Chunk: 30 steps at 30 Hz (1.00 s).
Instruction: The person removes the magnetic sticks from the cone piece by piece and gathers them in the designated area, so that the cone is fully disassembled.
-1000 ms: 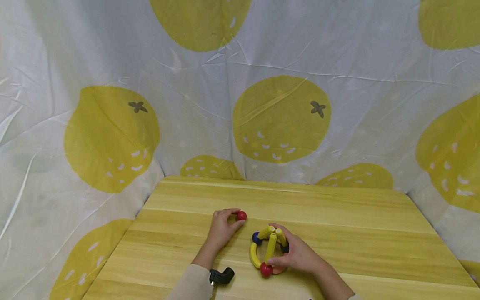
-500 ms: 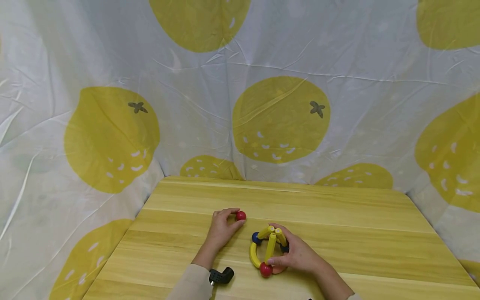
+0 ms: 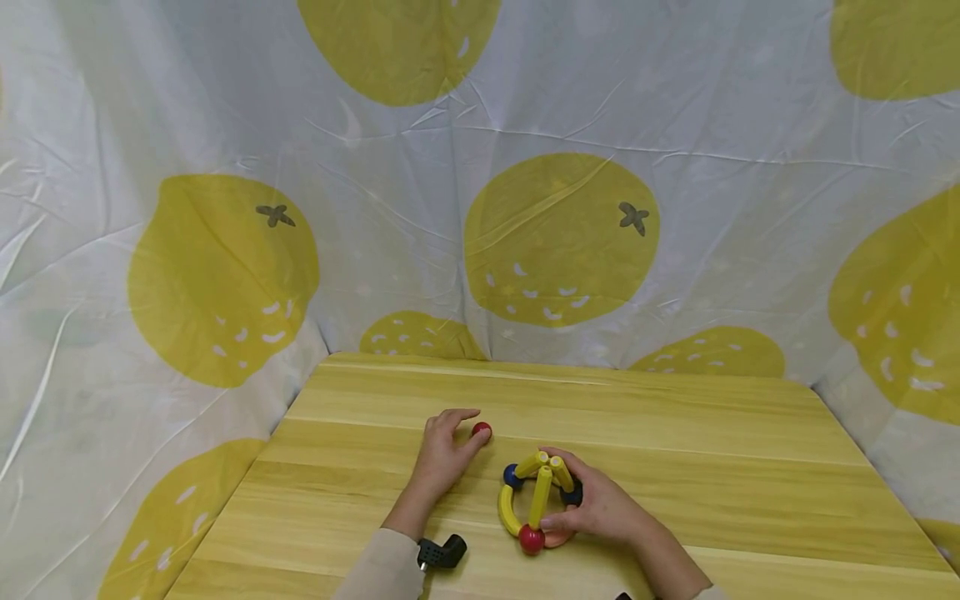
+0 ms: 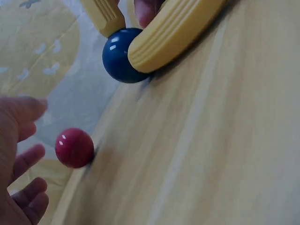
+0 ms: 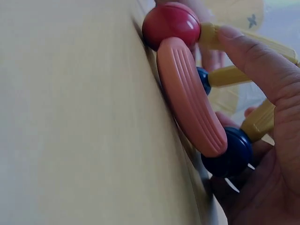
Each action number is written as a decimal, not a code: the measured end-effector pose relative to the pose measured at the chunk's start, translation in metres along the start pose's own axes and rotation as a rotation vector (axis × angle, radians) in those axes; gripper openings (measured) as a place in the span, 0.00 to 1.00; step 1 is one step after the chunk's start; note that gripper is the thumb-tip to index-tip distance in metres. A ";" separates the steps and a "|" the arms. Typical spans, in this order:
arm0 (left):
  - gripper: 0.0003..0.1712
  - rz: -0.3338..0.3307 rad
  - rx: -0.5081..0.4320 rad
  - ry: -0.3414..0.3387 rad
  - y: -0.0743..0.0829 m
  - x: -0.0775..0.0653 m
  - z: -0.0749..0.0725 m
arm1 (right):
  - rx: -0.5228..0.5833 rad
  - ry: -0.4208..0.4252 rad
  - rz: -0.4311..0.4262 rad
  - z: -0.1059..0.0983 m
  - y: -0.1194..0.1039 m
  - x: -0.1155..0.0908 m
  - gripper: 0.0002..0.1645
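My left hand [image 3: 441, 454] is beside a loose red ball [image 3: 481, 431] on the tabletop. Its fingers are spread, and in the left wrist view a gap shows between the fingers and the ball [image 4: 75, 147]. My right hand [image 3: 600, 508] grips a magnetic ball-and-stick structure [image 3: 538, 500] from its right side. Its base ring joins a red ball [image 5: 171, 26], blue balls [image 5: 227, 152], a yellow curved stick [image 4: 178, 35] and a salmon curved stick [image 5: 190, 98]. Three straight yellow sticks lean together upward from the balls. The right thumb lies against one stick, fingers around the far side.
The wooden table [image 3: 360, 392] has its back edge against a curtain [image 3: 405, 233] printed with yellow fruit. A black wrist-camera mount [image 3: 444, 552] sticks out by the left sleeve, close above the tabletop.
My left fingers have let go of the loose red ball, index finger lifting away while the ball stays put. The right thumb has shifted slightly; the structure stays in place.
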State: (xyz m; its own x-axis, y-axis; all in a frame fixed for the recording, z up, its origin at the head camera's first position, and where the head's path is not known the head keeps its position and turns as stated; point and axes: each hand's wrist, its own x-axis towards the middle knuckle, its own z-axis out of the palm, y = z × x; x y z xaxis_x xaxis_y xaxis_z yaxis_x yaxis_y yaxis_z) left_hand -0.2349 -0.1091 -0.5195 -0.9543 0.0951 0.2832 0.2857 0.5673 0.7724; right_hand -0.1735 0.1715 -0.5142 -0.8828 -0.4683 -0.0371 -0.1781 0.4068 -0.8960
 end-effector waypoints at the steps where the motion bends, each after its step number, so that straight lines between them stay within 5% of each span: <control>1: 0.23 0.025 0.000 0.000 0.003 0.000 0.000 | -0.009 0.001 -0.004 -0.001 0.000 0.000 0.56; 7: 0.16 0.215 -0.029 -0.094 0.026 -0.003 -0.004 | -0.091 0.025 -0.023 -0.007 0.001 0.000 0.45; 13: 0.17 0.390 -0.111 -0.289 0.049 -0.011 -0.003 | -0.170 0.069 -0.049 -0.011 0.001 -0.002 0.34; 19: 0.19 0.371 -0.252 -0.462 0.063 -0.018 0.005 | -0.156 0.078 -0.040 -0.013 0.001 -0.002 0.28; 30: 0.17 0.321 -0.246 -0.446 0.066 -0.020 0.010 | -0.141 0.103 -0.025 -0.014 0.006 0.000 0.26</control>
State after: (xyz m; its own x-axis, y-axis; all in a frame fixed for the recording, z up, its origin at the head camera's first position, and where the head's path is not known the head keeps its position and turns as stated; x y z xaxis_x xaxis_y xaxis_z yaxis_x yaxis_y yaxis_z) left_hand -0.1982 -0.0652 -0.4803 -0.7463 0.5944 0.2996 0.5268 0.2525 0.8116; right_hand -0.1806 0.1852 -0.5133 -0.9158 -0.4001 0.0361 -0.2533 0.5054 -0.8249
